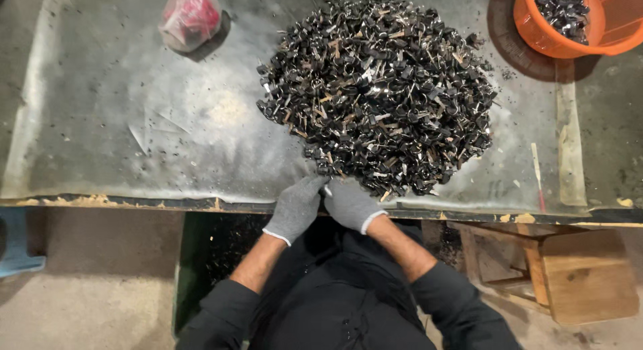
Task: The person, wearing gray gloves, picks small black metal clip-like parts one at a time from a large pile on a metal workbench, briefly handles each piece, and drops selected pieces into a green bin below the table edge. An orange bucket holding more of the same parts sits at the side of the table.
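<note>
A big heap of small black and silver metal clips (378,89) lies on a worn grey table sheet (134,122). Both my hands wear grey knit gloves and meet at the near edge of the heap. My left hand (296,206) has its fingers curled by the lowest clips, and my right hand (349,204) is pressed close beside it. The fingertips are bunched together on a small piece; what it is stays hidden between the gloves.
An orange plastic bucket (536,28) holding more clips stands at the far right corner. A knotted plastic bag with red contents (191,16) lies at the far left. A wooden stool (579,273) sits below right, a blue stool (13,239) at the left.
</note>
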{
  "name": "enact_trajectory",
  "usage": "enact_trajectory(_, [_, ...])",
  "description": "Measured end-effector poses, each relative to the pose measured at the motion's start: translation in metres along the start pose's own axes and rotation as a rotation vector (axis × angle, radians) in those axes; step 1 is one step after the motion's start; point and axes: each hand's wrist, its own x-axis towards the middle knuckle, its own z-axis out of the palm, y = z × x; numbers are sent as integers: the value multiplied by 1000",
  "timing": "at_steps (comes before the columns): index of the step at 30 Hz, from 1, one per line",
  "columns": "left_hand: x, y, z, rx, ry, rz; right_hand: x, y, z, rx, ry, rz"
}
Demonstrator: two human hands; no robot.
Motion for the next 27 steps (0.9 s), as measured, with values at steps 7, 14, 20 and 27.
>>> enact_trajectory(7, [-8,6,1,-16,56,-138,-28,7,2,-88,182,-84])
enact_trajectory(14, [-6,-3,12,43,-25,5,-20,-2,17,-207,212,-23])
enact_trajectory(20, [-4,2,3,7,-13,-78,5,13,-13,71,-201,-182])
enact_trajectory(27, [-10,11,-1,77,45,-170,-11,19,-1,-95,45,143])
